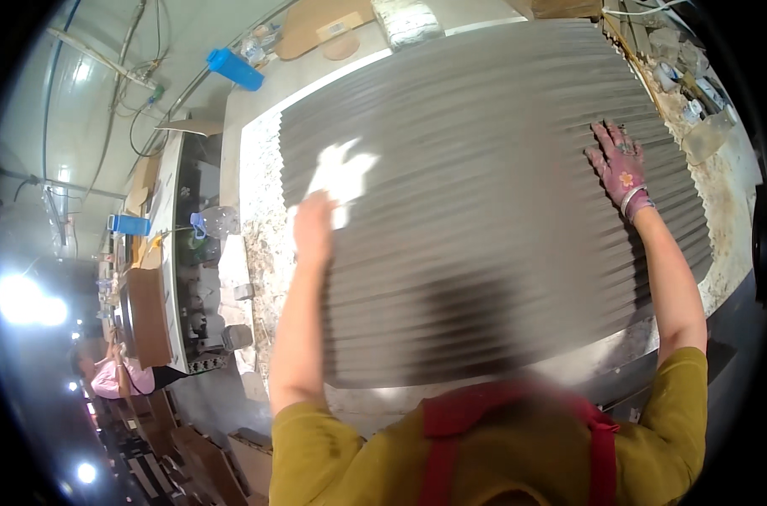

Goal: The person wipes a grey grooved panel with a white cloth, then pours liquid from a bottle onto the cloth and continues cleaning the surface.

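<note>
A large grey ridged sheet (451,194) with wavy edges covers most of the worktable in front of me. At its left side, my bare left hand (313,221) is smeared by motion and grips a bright white crumpled cloth (343,175) against the ridges. The cloth is overexposed, so its weave cannot be made out. Toward the sheet's right side lies my right hand (620,164) in a stained pink glove. Its fingers are spread flat on the ridges and hold nothing.
A blue bottle (235,69) lies past the far left corner, near brown cardboard (324,25). Small containers and scraps (691,93) crowd the right edge. A clear plastic jug (219,221) stands at left. A person in pink (124,378) is farther off.
</note>
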Tool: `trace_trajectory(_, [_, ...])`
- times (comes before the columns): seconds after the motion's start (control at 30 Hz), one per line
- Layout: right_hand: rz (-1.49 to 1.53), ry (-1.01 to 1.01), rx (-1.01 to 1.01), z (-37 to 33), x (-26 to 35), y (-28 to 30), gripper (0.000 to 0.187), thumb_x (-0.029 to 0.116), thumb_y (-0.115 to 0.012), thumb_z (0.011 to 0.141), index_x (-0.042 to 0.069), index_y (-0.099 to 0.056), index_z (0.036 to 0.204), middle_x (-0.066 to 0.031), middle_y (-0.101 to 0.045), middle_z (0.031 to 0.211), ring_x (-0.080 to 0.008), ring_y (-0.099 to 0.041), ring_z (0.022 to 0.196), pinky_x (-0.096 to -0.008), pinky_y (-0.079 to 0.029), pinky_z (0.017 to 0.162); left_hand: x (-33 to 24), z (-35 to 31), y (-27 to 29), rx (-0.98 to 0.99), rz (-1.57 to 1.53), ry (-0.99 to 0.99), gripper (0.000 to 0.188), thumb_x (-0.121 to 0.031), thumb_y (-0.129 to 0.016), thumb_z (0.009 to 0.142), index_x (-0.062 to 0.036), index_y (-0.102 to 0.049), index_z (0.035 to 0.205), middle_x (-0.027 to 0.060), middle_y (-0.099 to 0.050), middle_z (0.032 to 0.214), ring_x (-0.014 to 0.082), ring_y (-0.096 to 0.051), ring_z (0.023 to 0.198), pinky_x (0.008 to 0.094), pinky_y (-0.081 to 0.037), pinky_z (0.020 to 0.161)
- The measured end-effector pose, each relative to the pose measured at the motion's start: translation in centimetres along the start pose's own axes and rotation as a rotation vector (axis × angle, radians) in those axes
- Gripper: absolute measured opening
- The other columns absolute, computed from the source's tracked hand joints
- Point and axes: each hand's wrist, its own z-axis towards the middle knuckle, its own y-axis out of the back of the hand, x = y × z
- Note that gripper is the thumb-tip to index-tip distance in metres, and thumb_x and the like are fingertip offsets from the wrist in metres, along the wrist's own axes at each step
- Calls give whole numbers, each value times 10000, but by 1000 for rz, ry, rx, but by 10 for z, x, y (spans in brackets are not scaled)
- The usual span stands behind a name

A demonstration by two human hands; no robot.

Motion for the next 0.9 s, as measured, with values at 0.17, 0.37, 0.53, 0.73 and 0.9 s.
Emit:
trace_trajectory(0.17, [1, 3, 27, 6, 16, 8, 528, 439, -459, 915, 237, -365, 1394, -104, -342, 1462, -312, -312, 1347, -511, -198, 1095, 1, 25, 43, -160, 134, 65, 200, -192, -557, 868, -12, -622, 925, 168, -609, 889, 353, -568, 846, 450, -437, 740])
trace_trajectory(0.37, [59, 77, 23, 34, 31, 7, 541, 454, -456, 909, 253, -352, 1400, -101, -332, 1473, -311, -287, 1366, -502, -178, 1109, -100, 60, -26, 67, -13, -88, 311, -268, -673, 785, -107, -630, 1048, 113, -609, 1008, 342, -556, 904, 437, -445, 804])
trace_trajectory(0.53, [30, 38, 77, 33, 40, 2, 517, 462, -432, 914, 276, -360, 1392, -82, -336, 1474, -287, -285, 1370, -495, -172, 1114, -4, 23, 1, 81, 198, -50, 315, -271, -645, 814, -120, -618, 1089, 117, -601, 1034, 331, -565, 920, 429, -449, 808])
trace_trajectory(0.73, [24, 33, 46, 33, 36, -3, 518, 481, -432, 915, 275, -369, 1386, -84, -336, 1472, -281, -292, 1366, -493, -175, 1113, 88, 4, 73, 168, 429, 45, 265, -196, -664, 791, -82, -624, 1027, 129, -596, 944, 340, -561, 869, 442, -459, 747])
trace_trajectory(0.9, [4, 51, 50, 33, 42, 2, 513, 481, -430, 921, 275, -369, 1387, -84, -351, 1462, -292, -307, 1357, -489, -182, 1112, -16, 50, 22, -92, 106, -180, 273, -190, -681, 782, -83, -614, 1025, 134, -592, 979, 325, -566, 904, 429, -464, 762])
